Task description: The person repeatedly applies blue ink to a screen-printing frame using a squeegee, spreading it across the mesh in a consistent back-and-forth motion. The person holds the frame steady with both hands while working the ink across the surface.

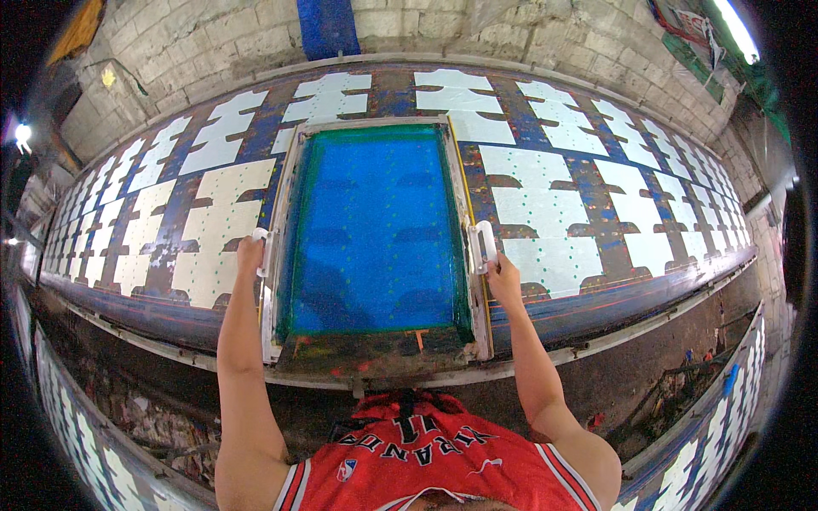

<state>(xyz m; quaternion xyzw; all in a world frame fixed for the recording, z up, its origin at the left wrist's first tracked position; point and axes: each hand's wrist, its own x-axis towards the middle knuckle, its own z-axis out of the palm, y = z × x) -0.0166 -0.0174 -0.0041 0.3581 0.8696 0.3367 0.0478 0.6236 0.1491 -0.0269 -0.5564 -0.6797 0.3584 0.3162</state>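
Observation:
A large screen-printing frame (290, 213) with a translucent blue mesh (368, 230) and green borders lies on the long table in front of me. Dots and darker curved shapes show through the mesh. My left hand (251, 254) is closed on the white handle (264, 241) at the frame's left side. My right hand (503, 274) grips the matching white handle (485, 242) at the right side. White cut fabric pieces (532, 209), several with small green dots, lie in rows on both sides of the frame.
The printing table's dark front edge (596, 298) curves across the view. A concrete block wall (426, 30) with a blue hanging strip (328, 25) stands behind it. Another table with white pieces (72, 417) is at the lower left, a similar one (724, 409) at the lower right. A tube light (737, 30) hangs upper right.

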